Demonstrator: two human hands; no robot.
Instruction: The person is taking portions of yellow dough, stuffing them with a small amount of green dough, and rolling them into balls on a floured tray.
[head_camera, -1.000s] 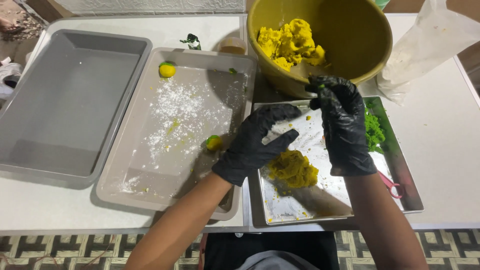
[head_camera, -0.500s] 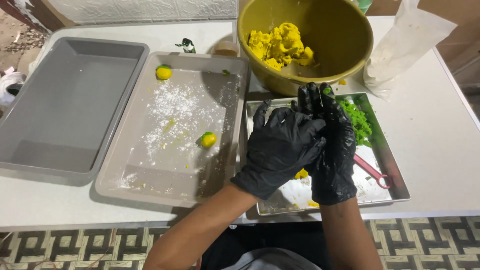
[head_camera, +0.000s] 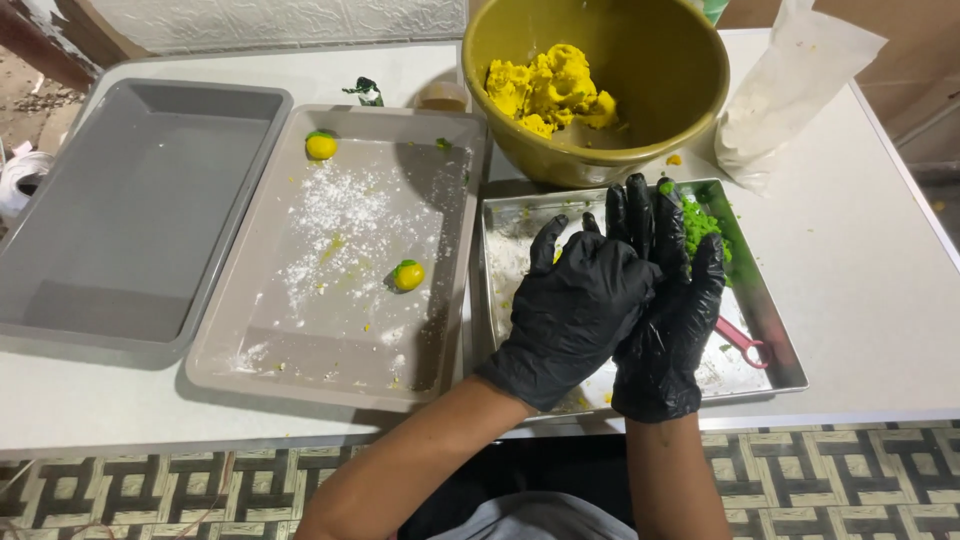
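- While working just below the big yellow bowl (head_camera: 680, 60) of yellow dough (head_camera: 550, 85), over the steel tray (head_camera: 770, 330) — a rolling step, by the look of it.
- Left hand (head_camera: 580, 300) laid across right hand (head_camera: 668, 310), palms pressed together, fingers straight, forearms angling inward.
- Piece between the palms hidden — cannot tell what is gripped.
- Next calls for parting the palms gently, judging by the small yellow balls (head_camera: 408, 274) on the floured tray (head_camera: 300, 350).
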